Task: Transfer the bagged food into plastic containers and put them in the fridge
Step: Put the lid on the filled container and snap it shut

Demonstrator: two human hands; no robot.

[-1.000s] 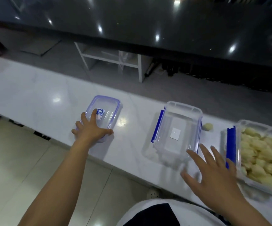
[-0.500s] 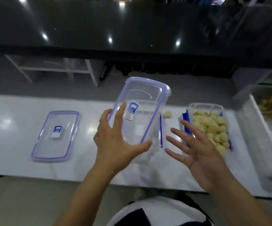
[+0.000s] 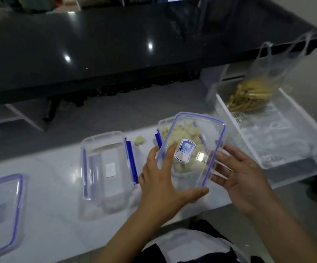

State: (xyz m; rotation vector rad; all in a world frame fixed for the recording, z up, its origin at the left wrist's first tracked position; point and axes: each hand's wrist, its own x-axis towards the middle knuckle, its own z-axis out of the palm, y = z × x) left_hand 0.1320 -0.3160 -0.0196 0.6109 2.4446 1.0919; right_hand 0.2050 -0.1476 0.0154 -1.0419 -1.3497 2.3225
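A spare lid (image 3: pixel 1 207) is seen flat on the white surface (image 3: pixel 55 186), far to the left of the hands. An empty container (image 3: pixel 106 168) with blue clips is set just left of the left hand (image 3: pixel 163 188). A clear lid (image 3: pixel 192 150) is gripped by the left hand, thumb under its near edge, and held tilted above the filled container (image 3: pixel 165 128). The right hand (image 3: pixel 243 177) is spread open, fingers touching the lid's right edge. A bag of food (image 3: pixel 252 93) is seen in a clear tray (image 3: pixel 279 141), beyond the right hand.
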